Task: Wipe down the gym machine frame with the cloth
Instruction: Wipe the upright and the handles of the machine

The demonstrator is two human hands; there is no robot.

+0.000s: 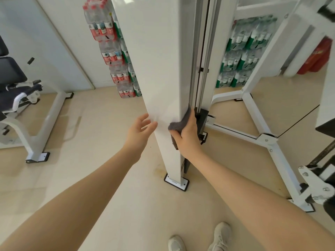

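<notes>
Nearest the camera, two pale shoes (199, 238) were seen on the beige floor (90, 124), with both bare forearms stretched forward above them. The white upright post (163, 69) of the gym machine frame was planted just beyond the shoes on a black-edged base plate (176, 182). The right hand (187, 136) was pressed against the post's right edge low down, its fingers closed around a grey cloth (179, 122), which was wrapped over the corner of the post (part of it hidden under the palm). The left hand (140, 128) was held open with fingers loosely spread, nothing in it, just beside the post's left face; whether it touched the surface could not be told. To the right of the post, guide rods (201, 51) and a black bracket (202, 120) were seen, and white base tubes (253, 113) were spread across the floor further right. On the left, a second white frame with a dark padded seat (12, 75) was set well apart. Farther back, shrink-wrapped packs of bottled water (112, 51) were stacked against the wall, with green-labelled packs (243, 51) behind the machine.
</notes>
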